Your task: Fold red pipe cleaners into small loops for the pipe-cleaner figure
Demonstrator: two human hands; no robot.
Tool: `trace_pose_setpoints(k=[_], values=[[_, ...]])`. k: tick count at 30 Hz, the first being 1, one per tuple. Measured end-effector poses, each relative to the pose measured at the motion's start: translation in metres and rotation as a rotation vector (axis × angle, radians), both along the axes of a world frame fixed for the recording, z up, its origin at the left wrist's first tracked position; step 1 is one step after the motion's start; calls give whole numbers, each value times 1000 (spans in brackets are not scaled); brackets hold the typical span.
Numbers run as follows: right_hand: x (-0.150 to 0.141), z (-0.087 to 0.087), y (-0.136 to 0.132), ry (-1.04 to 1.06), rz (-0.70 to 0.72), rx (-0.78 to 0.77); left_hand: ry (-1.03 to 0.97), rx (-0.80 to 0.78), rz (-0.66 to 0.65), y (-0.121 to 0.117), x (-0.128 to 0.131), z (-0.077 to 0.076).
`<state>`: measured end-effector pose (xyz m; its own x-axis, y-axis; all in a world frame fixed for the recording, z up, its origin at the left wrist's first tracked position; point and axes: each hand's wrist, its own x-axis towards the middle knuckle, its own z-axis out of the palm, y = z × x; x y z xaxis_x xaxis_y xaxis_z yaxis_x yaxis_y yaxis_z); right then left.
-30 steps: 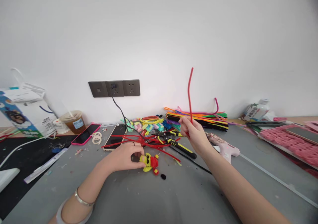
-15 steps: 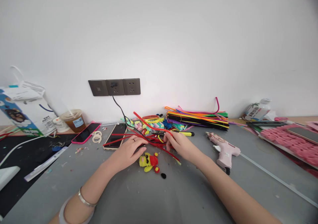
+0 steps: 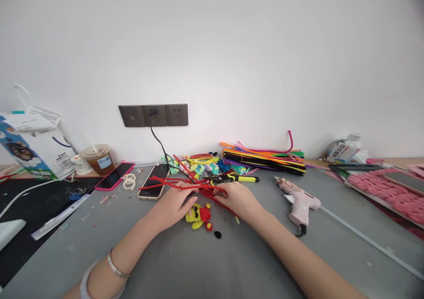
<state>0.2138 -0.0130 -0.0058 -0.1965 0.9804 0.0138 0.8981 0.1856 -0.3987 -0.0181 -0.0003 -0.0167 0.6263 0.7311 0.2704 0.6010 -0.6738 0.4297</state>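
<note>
Several red pipe cleaners (image 3: 165,180) lie across the middle, running over the fingers of my left hand (image 3: 174,205). That hand is palm down with its thumb apart from the fingers; its fingertips are partly covered. My right hand (image 3: 236,197) has its fingers curled around red pipe cleaners at their right end, where one bends into a loop. Just in front of both hands lies a small yellow and red pipe-cleaner figure (image 3: 202,214) with dark face details. A small black oval piece (image 3: 217,235) is near it. Pliers with yellow-black handles (image 3: 247,179) lie behind my right hand.
A bundle of coloured pipe cleaners (image 3: 265,160) lies by the wall. A pink glue gun (image 3: 301,202) rests on the right. Two phones (image 3: 114,177), white rings (image 3: 129,182) and an iced drink (image 3: 99,159) stand left. A black cable (image 3: 158,142) hangs from the socket.
My right hand has lowered the raised red pipe cleaner, which now lies leftward over my left hand. My left hand has barely moved.
</note>
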Motion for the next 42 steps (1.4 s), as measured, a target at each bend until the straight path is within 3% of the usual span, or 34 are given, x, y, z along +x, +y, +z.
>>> trace_pose_setpoints(k=[7,20,26,30,36,42], values=[[-9,-2,-4,-92,-45,-17,37,-48,-5,-2,2,9],[-5,-2,-6,0,-27,-50,129,-151,-70,-2,-6,16],[6,6,-6,235,33,-20,176,-186,-148,4,-14,16],[9,7,-4,597,64,-17,164,-239,-155,5,-15,16],[8,4,1,1126,98,-115,235,-229,-10,2,-16,26],[12,8,0,1239,133,-240,338,-254,62,1,-21,36]])
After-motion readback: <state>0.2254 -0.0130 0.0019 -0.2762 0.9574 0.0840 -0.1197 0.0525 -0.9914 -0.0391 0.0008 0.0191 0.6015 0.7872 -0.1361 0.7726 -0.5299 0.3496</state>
